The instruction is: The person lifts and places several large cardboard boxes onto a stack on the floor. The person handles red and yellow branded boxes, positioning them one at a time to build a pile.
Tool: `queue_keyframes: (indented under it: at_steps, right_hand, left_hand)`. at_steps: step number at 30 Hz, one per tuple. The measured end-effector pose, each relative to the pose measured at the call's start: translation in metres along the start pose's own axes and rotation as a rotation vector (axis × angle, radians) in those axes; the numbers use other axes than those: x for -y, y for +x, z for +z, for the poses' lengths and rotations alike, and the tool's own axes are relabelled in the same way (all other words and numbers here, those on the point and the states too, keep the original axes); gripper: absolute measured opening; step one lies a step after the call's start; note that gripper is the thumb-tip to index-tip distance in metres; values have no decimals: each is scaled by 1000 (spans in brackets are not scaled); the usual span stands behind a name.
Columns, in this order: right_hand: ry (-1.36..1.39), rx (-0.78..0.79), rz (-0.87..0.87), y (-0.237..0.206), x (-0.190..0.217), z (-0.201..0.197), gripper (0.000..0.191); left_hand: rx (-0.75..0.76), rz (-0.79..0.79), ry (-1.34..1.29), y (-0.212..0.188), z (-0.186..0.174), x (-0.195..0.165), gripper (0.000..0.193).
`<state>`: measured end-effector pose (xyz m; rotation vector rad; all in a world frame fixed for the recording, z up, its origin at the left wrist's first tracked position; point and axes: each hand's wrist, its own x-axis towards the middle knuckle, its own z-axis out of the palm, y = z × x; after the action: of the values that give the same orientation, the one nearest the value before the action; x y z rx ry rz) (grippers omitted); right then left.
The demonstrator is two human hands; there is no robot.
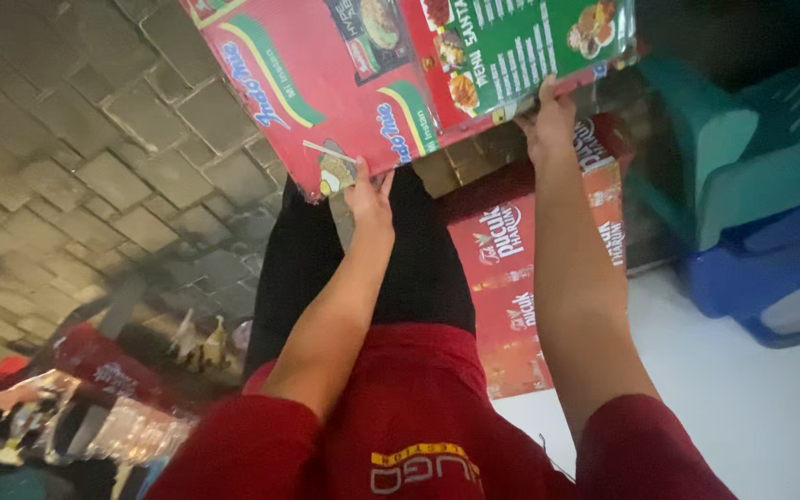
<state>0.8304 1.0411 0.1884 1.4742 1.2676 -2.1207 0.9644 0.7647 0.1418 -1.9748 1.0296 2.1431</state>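
A large stiff printed board (372, 74), red with a green panel and pictures of food, hangs in front of me over the pavement. My left hand (369, 194) pinches its near edge at the lower left corner. My right hand (548, 120) grips the same edge further right, under the green panel. Both arms reach out from red sleeves. Below the board I see my red shirt (409, 417) and black trousers (418, 268).
Grey paving stones (94, 167) cover the ground at left. A red printed box or banner (520, 278) stands under my right arm. Stacked teal and blue plastic chairs (752, 213) are at right on a pale floor. Shiny wrapped packets (94, 417) lie at lower left.
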Motion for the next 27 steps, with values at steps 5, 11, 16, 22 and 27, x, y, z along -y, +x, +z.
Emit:
queue_keyframes:
  at_steps: [5,11,16,22,27]
  right_hand:
    - [174,-68,-16,-5,-10,5,42]
    - [125,-144,-114,-25,-24,6,46]
    - [99,-183,-78,-65,-58,37,55]
    - [344,-182,-29,-114,-123,85,57]
    - [149,-192,-406,-115,-157,84,39]
  left_hand:
    - [-28,30,48,-1,3,0,52]
    - [66,-18,70,-21,11,2,47]
    - [135,-45,118,-36,19,-3,47]
    - [250,-214,106,-32,6,-16,52]
    - [462,-301,254,-15,-15,-15,56]
